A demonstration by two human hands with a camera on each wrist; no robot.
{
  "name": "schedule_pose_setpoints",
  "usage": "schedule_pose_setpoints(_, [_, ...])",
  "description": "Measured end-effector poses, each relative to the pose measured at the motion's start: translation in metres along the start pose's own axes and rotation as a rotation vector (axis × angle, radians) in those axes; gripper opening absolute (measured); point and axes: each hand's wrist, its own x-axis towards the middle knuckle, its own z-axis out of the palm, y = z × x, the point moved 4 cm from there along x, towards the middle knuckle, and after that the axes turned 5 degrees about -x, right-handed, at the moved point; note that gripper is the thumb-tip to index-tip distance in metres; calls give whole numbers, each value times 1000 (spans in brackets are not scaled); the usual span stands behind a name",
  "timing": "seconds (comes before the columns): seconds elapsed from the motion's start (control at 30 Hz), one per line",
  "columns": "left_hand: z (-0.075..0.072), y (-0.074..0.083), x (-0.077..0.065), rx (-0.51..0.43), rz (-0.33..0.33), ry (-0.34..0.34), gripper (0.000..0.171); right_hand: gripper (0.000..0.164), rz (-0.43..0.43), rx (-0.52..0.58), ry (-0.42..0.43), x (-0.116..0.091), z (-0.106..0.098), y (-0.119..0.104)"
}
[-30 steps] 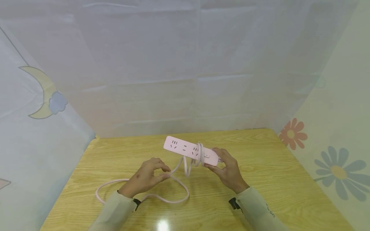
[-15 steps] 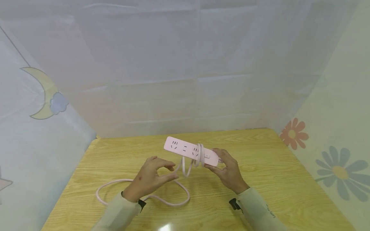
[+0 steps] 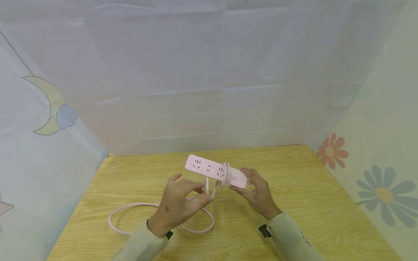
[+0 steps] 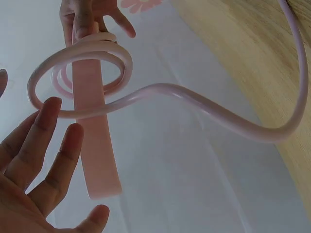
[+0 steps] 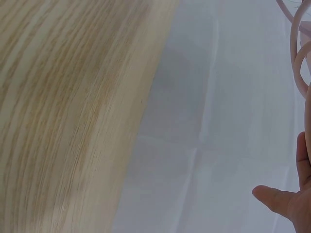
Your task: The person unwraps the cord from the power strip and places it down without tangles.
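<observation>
A pink power strip (image 3: 202, 166) is held up, tilted, above the table in the head view. My right hand (image 3: 259, 195) grips its right end between thumb and fingers. Its pale pink cable (image 3: 130, 205) is wound round the strip near that end, and slack loops hang below. My left hand (image 3: 181, 204) is at these loops, thumb and fingers apart. In the left wrist view, a fingertip (image 4: 51, 108) touches or nearly touches the cable loop (image 4: 80, 49) beside the strip's edge (image 4: 95, 141). The right wrist view shows only part of the right hand (image 5: 299, 199).
The rest of the cable curves across the wooden table (image 3: 294, 174), partly behind the left forearm; its plug is not visible. Pale sheeted walls (image 3: 176, 108) stand behind and on both sides, with a printed moon (image 3: 49, 105) and flowers (image 3: 382, 194).
My left hand has come away from the cable it was touching and moved right to the hanging loops, its fingers spreading. The right hand and power strip have hardly moved.
</observation>
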Motion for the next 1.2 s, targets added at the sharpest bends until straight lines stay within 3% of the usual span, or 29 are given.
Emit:
schedule_pose_setpoints(0.2, [3,8,-1,98,27,55,37,68,-5,6,-2,1,-1,-1])
schedule_pose_setpoints(0.43, [6,11,-3,155,26,89,34,66,-11,10,7,1,0,-1])
schedule_pose_setpoints(0.8, [9,5,-6,135,-22,88,30,58,-11,35,-9,0,-2,2])
schedule_pose_setpoints(1.2, [13,-8,-13,73,-153,63,27,63,-15,41,-4,0,-2,3])
